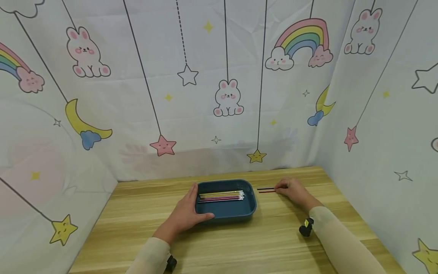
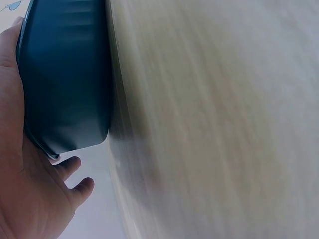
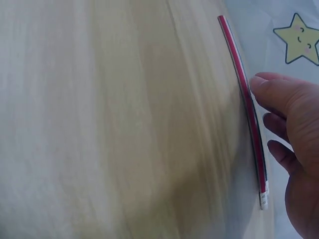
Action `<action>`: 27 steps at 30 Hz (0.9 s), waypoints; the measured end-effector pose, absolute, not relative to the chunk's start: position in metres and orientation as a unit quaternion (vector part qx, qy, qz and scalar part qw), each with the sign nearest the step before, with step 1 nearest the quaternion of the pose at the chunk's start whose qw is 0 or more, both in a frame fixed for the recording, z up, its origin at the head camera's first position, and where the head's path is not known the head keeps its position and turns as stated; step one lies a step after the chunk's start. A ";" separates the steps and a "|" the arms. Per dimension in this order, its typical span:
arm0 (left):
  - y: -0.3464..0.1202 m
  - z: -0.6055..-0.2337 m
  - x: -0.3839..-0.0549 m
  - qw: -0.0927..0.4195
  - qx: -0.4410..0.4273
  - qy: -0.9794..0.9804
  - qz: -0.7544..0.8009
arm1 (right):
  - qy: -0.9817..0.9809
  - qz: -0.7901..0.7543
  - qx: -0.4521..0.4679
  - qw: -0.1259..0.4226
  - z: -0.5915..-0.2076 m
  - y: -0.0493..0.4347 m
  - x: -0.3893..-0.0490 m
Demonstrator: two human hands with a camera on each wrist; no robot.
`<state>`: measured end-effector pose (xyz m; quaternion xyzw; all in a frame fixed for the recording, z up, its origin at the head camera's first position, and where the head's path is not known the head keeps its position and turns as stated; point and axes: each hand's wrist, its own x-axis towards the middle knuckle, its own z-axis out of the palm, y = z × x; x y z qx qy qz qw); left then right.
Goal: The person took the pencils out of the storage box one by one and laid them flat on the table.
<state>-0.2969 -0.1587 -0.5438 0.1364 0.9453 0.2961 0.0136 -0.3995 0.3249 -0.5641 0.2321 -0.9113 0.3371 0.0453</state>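
A dark blue plastic tray (image 1: 226, 208) stands on the table, with several pencils (image 1: 221, 195) lying side by side in it, white ends to the right. My left hand (image 1: 185, 212) holds the tray's left end, thumb along the front rim and fingers at the back left corner. In the left wrist view the hand wraps the end of the tray (image 2: 67, 74). To the right of the tray lie a dark pencil (image 1: 265, 188) and a red pencil (image 3: 252, 119). My right hand (image 1: 291, 190) has its fingertips drawn together right at these two; I cannot tell whether they pinch the dark one.
The wood-grain table (image 1: 236, 247) ends at a white cloth backdrop (image 1: 202, 125) printed with bunnies, stars and rainbows, which also rises at both sides. A small black device (image 1: 306, 227) is strapped at the right wrist, another (image 1: 170, 263) at the left.
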 end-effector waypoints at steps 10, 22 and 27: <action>-0.157 -0.540 -0.296 0.015 0.140 0.944 0.299 | -0.916 0.333 0.220 0.048 -0.531 0.292 -0.388; -0.158 -0.540 -0.297 0.017 0.139 0.946 0.293 | -0.870 0.419 0.260 -0.020 -0.500 0.219 -0.368; -0.158 -0.544 -0.299 0.013 0.140 0.945 0.295 | -0.868 0.393 0.302 -0.037 -0.496 0.184 -0.368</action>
